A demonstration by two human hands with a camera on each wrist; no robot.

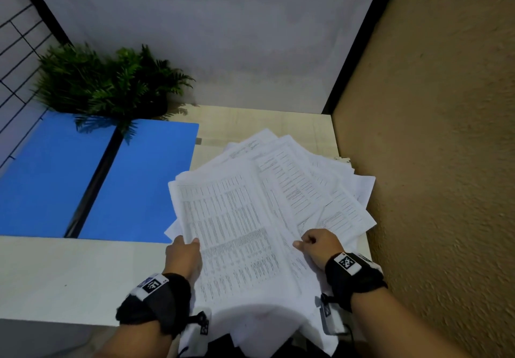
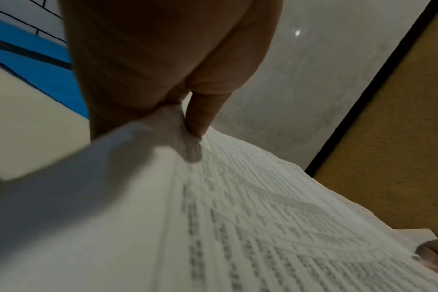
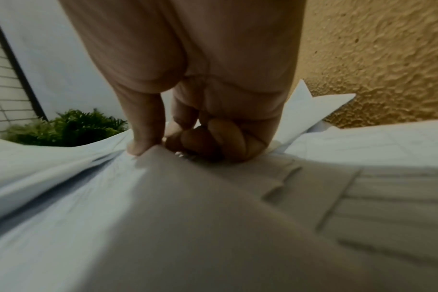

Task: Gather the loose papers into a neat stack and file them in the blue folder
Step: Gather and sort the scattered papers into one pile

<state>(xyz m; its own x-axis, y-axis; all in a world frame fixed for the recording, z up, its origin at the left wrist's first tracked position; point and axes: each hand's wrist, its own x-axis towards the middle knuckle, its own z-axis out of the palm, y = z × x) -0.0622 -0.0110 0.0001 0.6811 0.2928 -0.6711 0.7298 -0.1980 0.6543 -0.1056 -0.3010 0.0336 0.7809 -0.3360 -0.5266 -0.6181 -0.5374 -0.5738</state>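
A fanned bundle of printed white papers [image 1: 250, 218] lies over the right part of the desk, its near end hanging past the front edge. My left hand [image 1: 184, 254] grips the bundle's left edge, thumb on top, and the pinch shows close up in the left wrist view on the papers [image 2: 213, 207] under my left hand [image 2: 195, 122]. My right hand [image 1: 317, 246] holds the right side with curled fingers; in the right wrist view my right hand [image 3: 193, 138] clamps the sheets [image 3: 188, 217]. The blue folder [image 1: 97, 179] lies open and flat at the left.
A green fern plant [image 1: 108, 81] stands at the back left, its fronds overhanging the folder. A rough tan wall [image 1: 446, 134] closes the right side and a white panel [image 1: 209, 37] the back. The pale desk top [image 1: 69, 274] shows in front of the folder.
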